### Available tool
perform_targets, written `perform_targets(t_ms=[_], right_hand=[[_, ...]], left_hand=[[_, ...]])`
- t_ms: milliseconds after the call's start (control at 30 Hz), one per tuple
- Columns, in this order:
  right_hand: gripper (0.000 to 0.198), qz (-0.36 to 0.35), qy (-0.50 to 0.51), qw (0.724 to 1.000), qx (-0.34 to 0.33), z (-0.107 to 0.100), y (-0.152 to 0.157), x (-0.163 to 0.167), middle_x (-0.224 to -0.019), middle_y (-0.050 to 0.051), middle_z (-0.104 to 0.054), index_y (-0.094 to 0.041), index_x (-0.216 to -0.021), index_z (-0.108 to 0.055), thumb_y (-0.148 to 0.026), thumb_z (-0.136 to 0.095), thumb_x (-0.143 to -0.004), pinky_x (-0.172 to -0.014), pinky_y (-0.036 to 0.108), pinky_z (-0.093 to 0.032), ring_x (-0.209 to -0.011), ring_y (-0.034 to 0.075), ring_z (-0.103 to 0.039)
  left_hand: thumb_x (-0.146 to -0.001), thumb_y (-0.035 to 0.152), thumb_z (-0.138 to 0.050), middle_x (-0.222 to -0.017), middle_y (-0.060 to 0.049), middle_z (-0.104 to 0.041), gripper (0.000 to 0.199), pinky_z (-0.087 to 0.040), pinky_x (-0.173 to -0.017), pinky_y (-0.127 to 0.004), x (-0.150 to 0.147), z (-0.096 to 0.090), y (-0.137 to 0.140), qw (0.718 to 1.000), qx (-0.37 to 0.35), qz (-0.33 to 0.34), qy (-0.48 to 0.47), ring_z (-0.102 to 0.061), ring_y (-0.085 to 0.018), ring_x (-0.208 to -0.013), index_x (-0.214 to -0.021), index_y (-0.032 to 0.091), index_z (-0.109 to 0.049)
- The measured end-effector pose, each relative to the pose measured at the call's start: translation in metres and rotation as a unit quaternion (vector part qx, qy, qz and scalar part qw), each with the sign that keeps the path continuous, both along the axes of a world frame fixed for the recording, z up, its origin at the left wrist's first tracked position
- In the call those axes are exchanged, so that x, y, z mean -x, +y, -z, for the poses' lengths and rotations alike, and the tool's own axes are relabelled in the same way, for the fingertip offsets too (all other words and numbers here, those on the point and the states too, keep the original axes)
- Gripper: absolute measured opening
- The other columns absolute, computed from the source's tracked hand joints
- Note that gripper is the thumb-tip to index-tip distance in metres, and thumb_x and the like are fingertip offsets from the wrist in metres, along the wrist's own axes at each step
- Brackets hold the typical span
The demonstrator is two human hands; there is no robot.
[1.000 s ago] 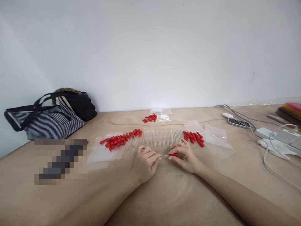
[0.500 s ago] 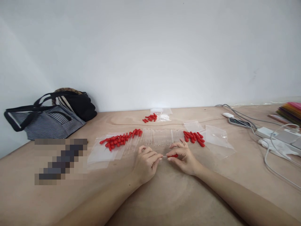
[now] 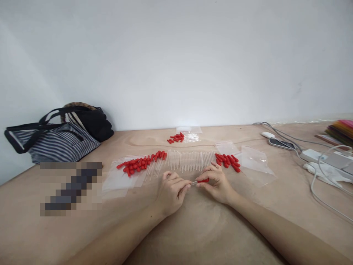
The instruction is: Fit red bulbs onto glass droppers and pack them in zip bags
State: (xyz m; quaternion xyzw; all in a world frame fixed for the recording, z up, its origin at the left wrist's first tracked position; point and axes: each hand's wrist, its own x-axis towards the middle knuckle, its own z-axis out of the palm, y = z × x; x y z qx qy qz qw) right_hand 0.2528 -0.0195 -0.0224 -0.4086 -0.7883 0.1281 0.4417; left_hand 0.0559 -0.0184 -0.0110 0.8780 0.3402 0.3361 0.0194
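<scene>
Tube row (image 3: 190,162) on table (image 3: 204,228), between left bulb pile (image 3: 135,165) and right bulb pile (image 3: 227,161); bag (image 3: 60,145) far left.

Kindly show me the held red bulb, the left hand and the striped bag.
Held red bulb (image 3: 203,180): head view, its exposed side.
Left hand (image 3: 173,189): head view, its back.
Striped bag (image 3: 59,145): head view, its striped side.

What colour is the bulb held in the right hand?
The bulb is red, best seen in the head view.
</scene>
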Motion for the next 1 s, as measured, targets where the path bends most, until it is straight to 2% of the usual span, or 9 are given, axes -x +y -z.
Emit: perform_targets(t_ms=[133, 233, 333, 400, 433, 533, 600, 767, 1000], right_hand=[[0.011, 0.002, -0.006, 1.0, 0.002, 0.001, 0.0, 0.0, -0.068, 0.0, -0.064, -0.025, -0.073, -0.063, -0.036, -0.061, -0.074, -0.095, 0.049, -0.021, -0.076, 0.017, -0.058], [0.012, -0.006, -0.019, 1.0, 0.003, -0.001, 0.001, -0.001, -0.073, 0.0, -0.065, -0.026, -0.08, -0.062, -0.037, -0.061, -0.075, -0.095, 0.048, -0.022, -0.079, 0.018, -0.057], [0.03, 0.002, -0.024, 1.0, -0.008, -0.002, 0.001, -0.005, -0.087, 0.003, -0.065, -0.026, -0.096, -0.059, -0.041, -0.064, -0.071, -0.089, 0.045, -0.03, -0.085, 0.02, -0.056], [0.037, 0.026, -0.022, 0.999, -0.019, -0.002, 0.002, -0.008, -0.094, 0.006, -0.064, -0.025, -0.101, -0.057, -0.043, -0.064, -0.07, -0.085, 0.042, -0.034, -0.088, 0.022, -0.056], [0.036, 0.041, -0.02, 0.999, -0.024, -0.001, 0.003, -0.009, -0.095, 0.006, -0.063, -0.024, -0.101, -0.057, -0.043, -0.063, -0.071, -0.083, 0.041, -0.035, -0.089, 0.022, -0.055], [0.028, 0.077, -0.017, 0.996, -0.036, 0.002, 0.006, -0.011, -0.092, 0.007, -0.063, -0.024, -0.098, -0.059, -0.041, -0.058, -0.075, -0.08, 0.039, -0.038, -0.088, 0.022, -0.056], [0.025, 0.089, -0.021, 0.995, -0.044, 0.004, 0.007, -0.011, -0.091, 0.006, -0.063, -0.023, -0.096, -0.059, -0.039, -0.056, -0.077, -0.079, 0.039, -0.038, -0.087, 0.022, -0.057], [0.02, 0.082, -0.044, 0.994, -0.058, 0.005, 0.005, -0.009, -0.092, 0.006, -0.062, -0.023, -0.094, -0.06, -0.034, -0.056, -0.077, -0.08, 0.04, -0.037, -0.087, 0.021, -0.056], [0.018, 0.082, -0.055, 0.993, -0.059, 0.005, 0.005, -0.011, -0.094, 0.006, -0.062, -0.023, -0.092, -0.061, -0.033, -0.056, -0.077, -0.08, 0.039, -0.035, -0.088, 0.02, -0.056]], left_hand=[[-0.085, 0.021, -0.045, -0.067, 0.002, -0.068, 0.018, -0.028, -0.074, -0.036, -0.001, -0.002, 0.0, 1.0, 0.002, 0.006, 0.001, -0.051, -0.015, -0.065, -0.083, 0.022, -0.063], [-0.085, 0.021, -0.045, -0.069, 0.002, -0.068, 0.018, -0.033, -0.071, -0.034, 0.0, -0.005, 0.002, 1.0, 0.013, 0.014, 0.017, -0.053, -0.015, -0.065, -0.084, 0.022, -0.063], [-0.085, 0.022, -0.044, -0.076, 0.0, -0.069, 0.02, -0.038, -0.068, -0.031, 0.009, -0.011, 0.01, 0.999, 0.027, -0.003, 0.023, -0.056, -0.016, -0.069, -0.085, 0.02, -0.064], [-0.085, 0.022, -0.042, -0.082, -0.002, -0.069, 0.022, -0.042, -0.068, -0.029, 0.021, -0.017, 0.02, 0.997, 0.035, -0.065, 0.021, -0.059, -0.017, -0.073, -0.086, 0.02, -0.064], [-0.085, 0.022, -0.042, -0.084, -0.003, -0.068, 0.023, -0.043, -0.068, -0.028, 0.028, -0.02, 0.025, 0.992, 0.04, -0.121, 0.024, -0.06, -0.017, -0.075, -0.087, 0.019, -0.064], [-0.084, 0.024, -0.042, -0.089, -0.005, -0.067, 0.024, -0.044, -0.072, -0.029, 0.049, -0.031, 0.043, 0.943, 0.062, -0.314, 0.091, -0.061, -0.02, -0.083, -0.089, 0.019, -0.065], [-0.082, 0.024, -0.043, -0.085, -0.007, -0.068, 0.024, -0.044, -0.071, -0.031, 0.057, -0.034, 0.052, 0.92, 0.082, -0.365, 0.119, -0.061, -0.024, -0.082, -0.086, 0.017, -0.066], [-0.08, 0.019, -0.044, -0.083, -0.009, -0.068, 0.022, -0.044, -0.069, -0.031, 0.055, -0.032, 0.062, 0.9, 0.115, -0.388, 0.16, -0.062, -0.026, -0.084, -0.085, 0.015, -0.065], [-0.077, 0.019, -0.044, -0.08, -0.014, -0.066, 0.02, -0.044, -0.066, -0.033, 0.044, -0.032, 0.066, 0.88, 0.121, -0.412, 0.205, -0.062, -0.029, -0.078, -0.087, 0.011, -0.061]])
